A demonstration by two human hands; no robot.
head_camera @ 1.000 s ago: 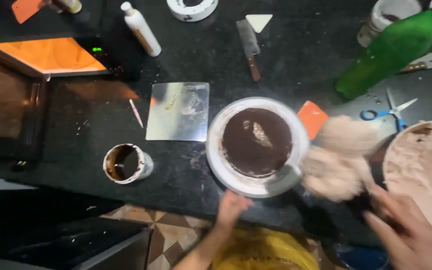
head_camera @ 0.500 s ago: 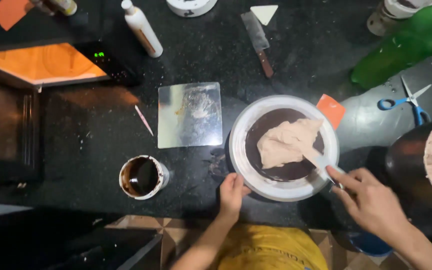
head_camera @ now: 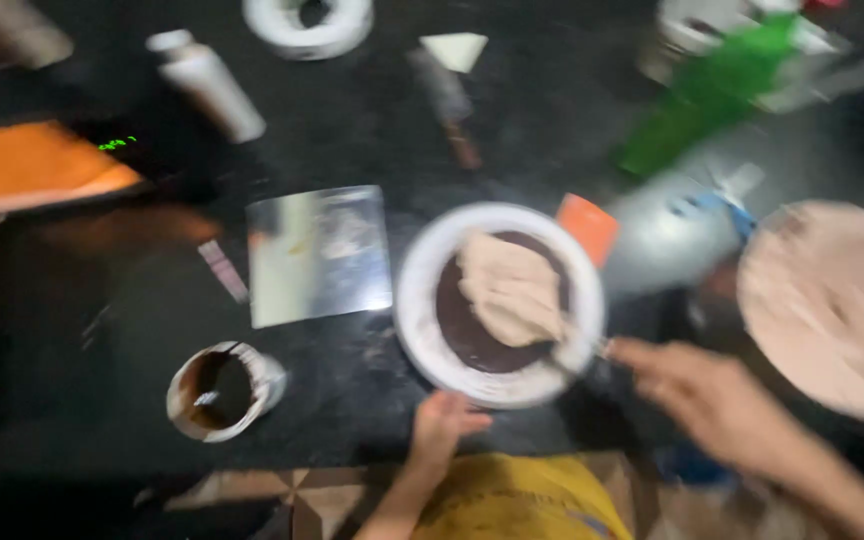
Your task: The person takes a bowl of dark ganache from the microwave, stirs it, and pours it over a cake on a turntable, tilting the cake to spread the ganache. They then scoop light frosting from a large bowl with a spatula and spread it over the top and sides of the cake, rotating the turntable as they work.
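A dark chocolate cake [head_camera: 472, 335] sits on a white round plate [head_camera: 417, 300] near the counter's front edge. A heap of pale brown cream [head_camera: 507, 290] lies on top of the cake. My left hand [head_camera: 442, 425] rests at the plate's near rim, fingers on its edge. My right hand [head_camera: 697, 390] grips a spatula [head_camera: 582, 350] whose blade touches the cream at the cake's right side. The frame is motion-blurred.
A big bowl of pale brown cream [head_camera: 832, 300] stands at the right. A metal sheet [head_camera: 320, 255], a small cup of chocolate [head_camera: 217, 390], a white bottle [head_camera: 207, 85], a green bottle [head_camera: 702, 110], an orange scraper [head_camera: 589, 227], a knife [head_camera: 447, 105] and blue scissors [head_camera: 712, 200] lie around.
A second ago my right hand carried a scoop of cream from the bowl; it then landed on the cake. Now the spatula stays at the cream's right edge; the view shifted.
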